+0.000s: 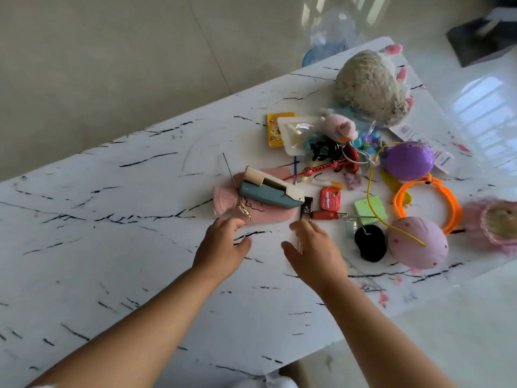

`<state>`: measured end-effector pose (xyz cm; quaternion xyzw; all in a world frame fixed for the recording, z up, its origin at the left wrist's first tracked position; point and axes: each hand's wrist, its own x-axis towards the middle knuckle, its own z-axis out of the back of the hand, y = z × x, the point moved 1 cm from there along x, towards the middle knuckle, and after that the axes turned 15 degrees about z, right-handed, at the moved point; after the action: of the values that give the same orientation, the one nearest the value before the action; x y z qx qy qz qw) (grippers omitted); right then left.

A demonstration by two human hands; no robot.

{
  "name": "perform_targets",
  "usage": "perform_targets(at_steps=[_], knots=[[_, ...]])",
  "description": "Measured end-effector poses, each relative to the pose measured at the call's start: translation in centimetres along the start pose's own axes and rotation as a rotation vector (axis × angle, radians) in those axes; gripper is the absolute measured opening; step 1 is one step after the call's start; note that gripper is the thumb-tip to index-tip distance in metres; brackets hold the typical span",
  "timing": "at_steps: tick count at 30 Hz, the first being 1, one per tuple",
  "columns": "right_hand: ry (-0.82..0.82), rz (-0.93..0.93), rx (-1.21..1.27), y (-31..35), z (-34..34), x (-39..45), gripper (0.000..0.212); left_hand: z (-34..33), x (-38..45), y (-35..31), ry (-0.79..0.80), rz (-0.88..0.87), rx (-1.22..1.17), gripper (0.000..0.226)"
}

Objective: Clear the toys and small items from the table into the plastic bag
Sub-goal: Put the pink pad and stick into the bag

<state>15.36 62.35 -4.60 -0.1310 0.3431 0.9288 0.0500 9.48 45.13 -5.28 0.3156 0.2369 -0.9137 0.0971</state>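
Marble table point(112, 219), red tin point(330, 198), "Lucky" lettering

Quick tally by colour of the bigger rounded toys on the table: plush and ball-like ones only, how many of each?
Beige fuzzy plush: 1
Pink small plush: 1
Purple glossy ball: 1
Pink dotted ball: 1
Black oval pad: 1
Total: 5
Neither the left hand nor the right hand holds any of them.

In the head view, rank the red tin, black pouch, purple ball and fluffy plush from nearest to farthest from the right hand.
From the right hand:
1. Red tin, just beyond the fingertips.
2. Black pouch, to its right.
3. Purple ball, farther right.
4. Fluffy plush, at the far end.
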Motion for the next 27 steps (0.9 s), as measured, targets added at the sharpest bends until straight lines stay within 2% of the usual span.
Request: perform_targets(at_steps=[6,15,19,22,24,27], knots=[[-0.038,0.085,-0.154,-2.9,-2.4,7.5,0.064,-1.5,6.6,-0.8,-0.157,0.043,-0.033,0.035],[-0.013,0.159,-0.279,-5.9,-5.8,13.4,0.074,-3.2,14.0,-0.8,-0.413,-0.004,0.139,0.032],[-0.106,0.117,-0.277,-6.4,-5.1,12.5,0.074,-3.7,16.4,-1.9,-0.322,0.030,0.230,0.036],[-0.140,0.041,-0.244,-6.5,-4.5,11.1,0.074,-4.4,16.6,-2.1,-0.253,0.063,0.410,0.058],[-0.160,0.013,-0.217,-6.4,-4.3,10.4,0.074,-5.0,16.0,-1.8,-0.265,0.057,0.488,0.071],[-0.167,-0.001,-0.190,-5.9,-4.2,9.2,0.073,-5.9,14.8,-1.2,-0.289,0.088,0.440,0.068]])
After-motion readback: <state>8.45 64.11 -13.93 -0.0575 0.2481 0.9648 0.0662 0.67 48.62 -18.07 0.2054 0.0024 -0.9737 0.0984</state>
